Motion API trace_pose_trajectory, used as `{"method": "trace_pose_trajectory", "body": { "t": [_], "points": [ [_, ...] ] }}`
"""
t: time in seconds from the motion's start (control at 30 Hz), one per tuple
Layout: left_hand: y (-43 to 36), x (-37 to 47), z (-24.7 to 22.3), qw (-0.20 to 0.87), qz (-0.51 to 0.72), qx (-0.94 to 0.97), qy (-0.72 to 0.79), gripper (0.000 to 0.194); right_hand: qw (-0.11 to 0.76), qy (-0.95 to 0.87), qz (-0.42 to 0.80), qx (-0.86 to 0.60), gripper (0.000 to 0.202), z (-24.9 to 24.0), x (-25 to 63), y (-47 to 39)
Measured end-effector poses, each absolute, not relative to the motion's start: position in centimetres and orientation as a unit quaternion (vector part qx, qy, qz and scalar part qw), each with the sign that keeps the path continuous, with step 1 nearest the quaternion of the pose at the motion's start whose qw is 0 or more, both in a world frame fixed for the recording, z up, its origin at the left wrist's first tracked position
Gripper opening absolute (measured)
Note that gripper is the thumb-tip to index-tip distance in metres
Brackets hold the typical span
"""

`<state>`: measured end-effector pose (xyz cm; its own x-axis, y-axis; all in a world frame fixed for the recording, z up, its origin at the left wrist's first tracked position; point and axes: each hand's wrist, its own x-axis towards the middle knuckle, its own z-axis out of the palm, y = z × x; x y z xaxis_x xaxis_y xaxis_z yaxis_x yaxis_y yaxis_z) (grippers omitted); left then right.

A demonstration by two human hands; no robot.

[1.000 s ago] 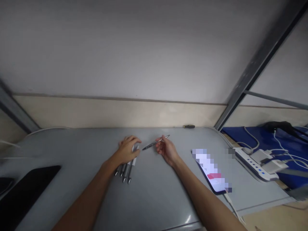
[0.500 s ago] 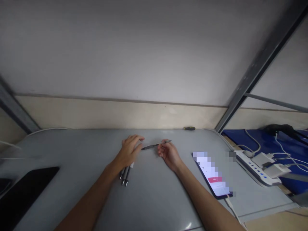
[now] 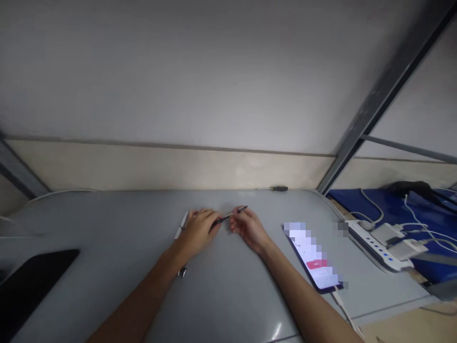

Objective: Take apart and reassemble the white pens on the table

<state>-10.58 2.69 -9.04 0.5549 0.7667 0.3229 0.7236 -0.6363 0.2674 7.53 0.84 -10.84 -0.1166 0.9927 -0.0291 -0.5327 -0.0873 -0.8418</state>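
Note:
A slim dark pen [image 3: 225, 217] spans the gap between my two hands, a little above the grey desk. My left hand [image 3: 203, 228] is closed round its left end, palm down. At the other end, my right hand [image 3: 247, 226] pinches the pen near its tip, fingers curled. Several pens lie under my left hand and wrist; a white-and-silver part [image 3: 182, 226] shows at the left of the hand, and dark ends with silver tips [image 3: 183, 272] stick out below the wrist.
A lit phone [image 3: 313, 257] with a cable lies right of my right forearm. Beyond it sits a white power strip [image 3: 378, 247] with chargers. A screwdriver [image 3: 279, 188] rests by the wall. A black flat object [image 3: 39, 286] is at the left.
My left hand has moved right and closed on the pen's left end, which was free beside its fingertips. The pen has shifted slightly left in my right hand. The view has moved a little.

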Motion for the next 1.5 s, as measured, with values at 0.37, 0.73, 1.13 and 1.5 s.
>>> {"method": "trace_pose_trajectory", "body": {
  "t": [0.37,0.73,1.13,1.5],
  "points": [
    [3.6,-11.8,-9.4,0.071,0.215,0.877,0.424,0.021,0.572,-0.394,0.573,-0.435,0.032,-10.9,8.6,1.2],
    [4.5,-13.4,-9.0,0.065,0.198,0.887,0.411,0.027,0.604,-0.367,0.536,-0.462,0.026,-11.5,9.9,1.8],
    [3.9,-13.0,-8.7,0.058,0.247,0.874,0.414,0.024,0.606,-0.331,0.559,-0.459,0.018,-10.8,10.0,1.3],
    [3.7,-12.0,-8.5,0.058,0.255,0.875,0.408,0.024,0.55,-0.401,0.592,-0.432,0.03,-10.0,9.4,0.5]
  ]
}}
